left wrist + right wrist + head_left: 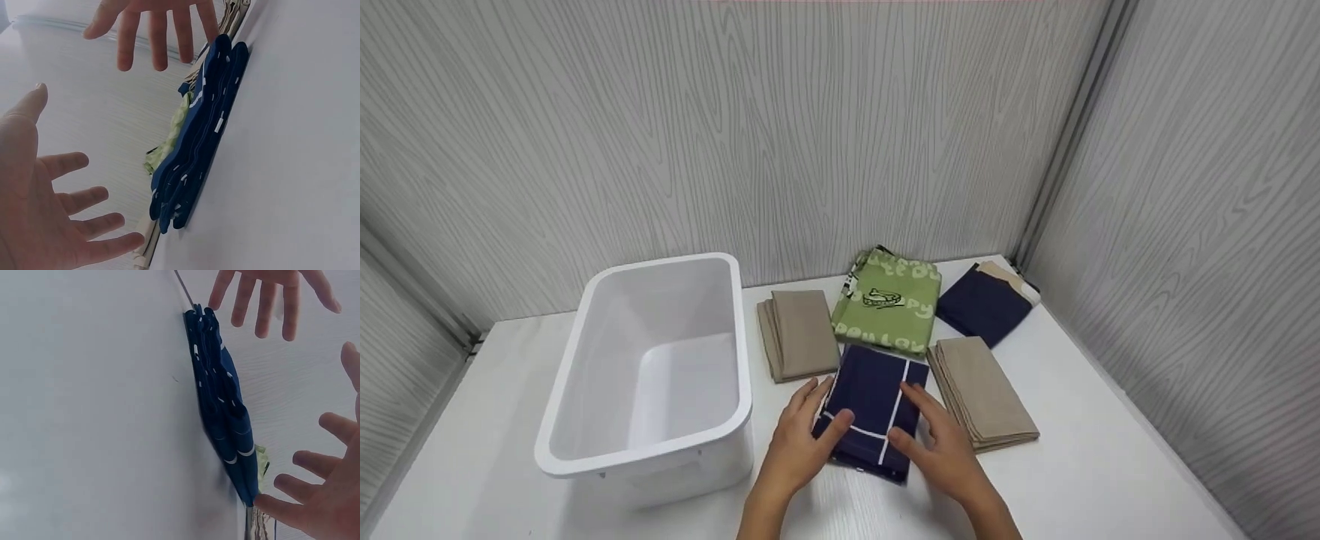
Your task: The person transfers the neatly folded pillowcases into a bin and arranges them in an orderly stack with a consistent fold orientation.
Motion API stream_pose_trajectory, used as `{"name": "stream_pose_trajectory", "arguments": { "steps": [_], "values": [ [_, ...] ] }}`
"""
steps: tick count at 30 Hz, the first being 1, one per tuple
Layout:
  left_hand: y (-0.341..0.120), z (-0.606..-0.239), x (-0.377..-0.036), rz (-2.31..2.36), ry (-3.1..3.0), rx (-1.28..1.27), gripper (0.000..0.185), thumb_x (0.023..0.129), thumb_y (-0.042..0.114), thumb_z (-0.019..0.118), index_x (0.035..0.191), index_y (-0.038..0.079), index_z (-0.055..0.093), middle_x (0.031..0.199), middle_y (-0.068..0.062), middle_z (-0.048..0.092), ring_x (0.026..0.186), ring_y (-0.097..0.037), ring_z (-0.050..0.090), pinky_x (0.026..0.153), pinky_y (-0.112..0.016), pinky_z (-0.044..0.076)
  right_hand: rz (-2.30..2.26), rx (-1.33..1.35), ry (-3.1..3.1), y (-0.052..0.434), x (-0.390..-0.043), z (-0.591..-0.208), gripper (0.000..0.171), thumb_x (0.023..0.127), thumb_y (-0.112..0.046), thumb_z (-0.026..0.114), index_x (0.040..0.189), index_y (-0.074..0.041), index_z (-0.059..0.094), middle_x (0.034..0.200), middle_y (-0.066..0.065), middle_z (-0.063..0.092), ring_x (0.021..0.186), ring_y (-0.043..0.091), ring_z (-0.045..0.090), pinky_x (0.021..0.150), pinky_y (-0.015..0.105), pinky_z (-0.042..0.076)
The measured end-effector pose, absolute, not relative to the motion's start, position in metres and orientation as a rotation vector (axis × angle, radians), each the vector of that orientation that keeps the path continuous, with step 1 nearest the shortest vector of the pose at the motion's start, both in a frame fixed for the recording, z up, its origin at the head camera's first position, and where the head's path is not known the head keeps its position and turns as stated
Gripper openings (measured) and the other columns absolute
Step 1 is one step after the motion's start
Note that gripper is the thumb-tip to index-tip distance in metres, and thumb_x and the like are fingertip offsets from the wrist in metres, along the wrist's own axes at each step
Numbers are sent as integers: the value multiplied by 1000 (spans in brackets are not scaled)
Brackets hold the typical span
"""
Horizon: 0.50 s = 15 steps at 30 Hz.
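Hands flank the folded navy cloth with white lines (872,409), which lies flat on the white desk (1095,480), just right of the white bin (656,367). Left hand (802,439) sits at the cloth's left edge, fingers spread and straight, thumb lying over the near corner: a wide-open grip, holding nothing. Right hand (941,446) mirrors it at the right edge, fingers straight and fanned, fingertips touching the fabric. From the wrist views both palms face each other across the cloth. Just behind the navy cloth lies a green printed cloth (889,307); tan folded cloths (982,390) rest beside it.
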<state>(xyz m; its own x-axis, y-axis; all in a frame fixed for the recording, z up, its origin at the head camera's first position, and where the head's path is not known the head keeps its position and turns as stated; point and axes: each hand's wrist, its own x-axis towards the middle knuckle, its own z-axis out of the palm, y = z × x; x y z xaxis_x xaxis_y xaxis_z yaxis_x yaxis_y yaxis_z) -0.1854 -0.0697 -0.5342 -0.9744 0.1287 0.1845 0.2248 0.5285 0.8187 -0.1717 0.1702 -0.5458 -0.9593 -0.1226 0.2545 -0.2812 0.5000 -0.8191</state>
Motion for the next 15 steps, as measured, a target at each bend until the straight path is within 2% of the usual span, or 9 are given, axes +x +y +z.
{"name": "stream_pose_trajectory", "arguments": {
  "steps": [3,9,15],
  "values": [
    [-71,-537,-188,-1514,-2625,-292,64,96,54,56,149,18,48,155,-18,38,142,-42,37,110,-64,33,1593,290,-2545,171,-173,-550,61,95,-34,66,151,-25,44,160,18,32,142,46,35,99,66,44],
    [-72,-545,-191,-1673,-2578,-259,60,99,49,53,148,14,49,154,-22,39,141,-42,38,113,-61,31,2007,140,-2380,172,-176,-552,60,101,-30,58,155,-15,37,161,16,28,145,47,27,110,64,34],
    [-73,-547,-191,-1797,-2544,-254,57,102,46,50,147,12,50,153,-22,39,141,-42,38,115,-56,32,2475,-65,-2088,176,-174,-546,67,105,-38,49,158,-9,23,164,23,13,148,47,17,108,64,36]
  ]
}}
